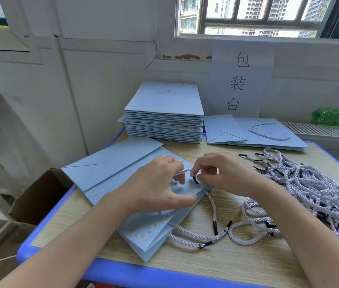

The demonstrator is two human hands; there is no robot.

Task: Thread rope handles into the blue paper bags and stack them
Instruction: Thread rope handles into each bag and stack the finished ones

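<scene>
Bag [123,173] under two hands, one rope [183,171].

Bench [216,267] room as I see it: bare wood strip along the near edge, btwn my forearms, and a small patch front-left of the flat bag [123,173]. Right side is blocked by the loose rope pile [309,190], w/ stray handles trailing toward centre. Back is closed off: tall bag stack [164,113] at rear-centre, finished bags [255,132] just beside it on the right, wall right behind. Narrow bare gap btwn finished bags and rope pile. Open cardboard box [37,194] sits off the left edge, below bench level.
</scene>
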